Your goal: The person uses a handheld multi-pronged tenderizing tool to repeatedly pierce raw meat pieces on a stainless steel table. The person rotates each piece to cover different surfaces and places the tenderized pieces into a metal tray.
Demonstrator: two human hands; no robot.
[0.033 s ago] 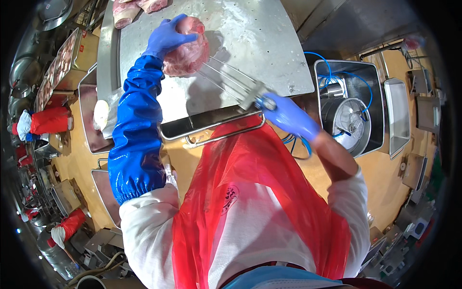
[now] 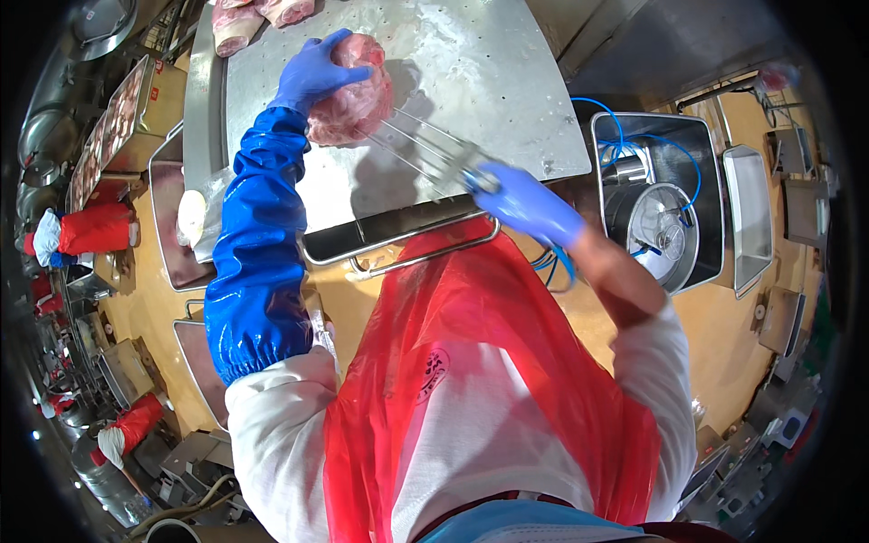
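A round piece of raw pink meat (image 2: 358,113) rests on the metal work table (image 2: 507,100). My left hand (image 2: 312,74), in a blue glove, spreads over its upper left side and presses on it. My right hand (image 2: 529,206), also gloved, is closed on the handle of a needle injector (image 2: 462,169). Several long thin needles run from its metal head to the lower right of the meat. Their tips are hidden, apparently inside it. The injector's head and my right fingers are somewhat blurred.
More raw meat (image 2: 237,27) lies at the table's far left corner. On the right, a metal tub (image 2: 711,185) holds a steel pot (image 2: 670,235) and blue hose (image 2: 697,172). A metal rail (image 2: 425,256) edges the table's near side. Co-workers (image 2: 95,226) stand far left.
My right hand has shifted slightly left and up with the injector, bringing its head closer to the meat. The left hand and the meat stay nearly still.
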